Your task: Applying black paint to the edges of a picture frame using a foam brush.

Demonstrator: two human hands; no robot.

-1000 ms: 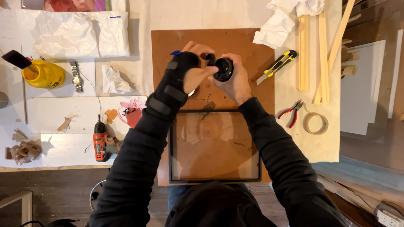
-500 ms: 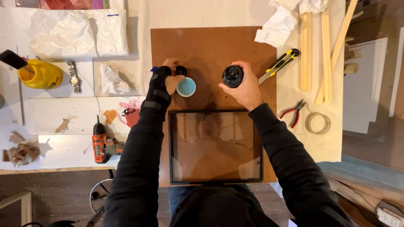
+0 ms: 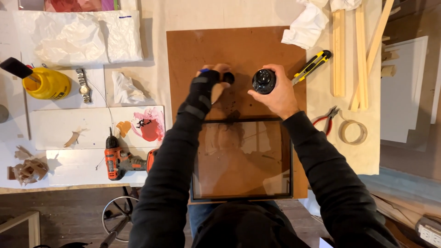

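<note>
My right hand grips a small black jar standing on a brown board. My left hand, in a black wrist brace, holds a small dark cap just left of the jar, apart from it. A black picture frame with glass lies on the board right below both hands.
A yellow utility knife, wooden strips, red pliers and a tape roll lie to the right. At left are a yellow bottle, a wristwatch, crumpled paper, a paint-stained white board and an orange drill.
The hands were together on the jar, then parted. My left hand came away with the cap, showed its light-blue inside, and has now turned it dark side up.
</note>
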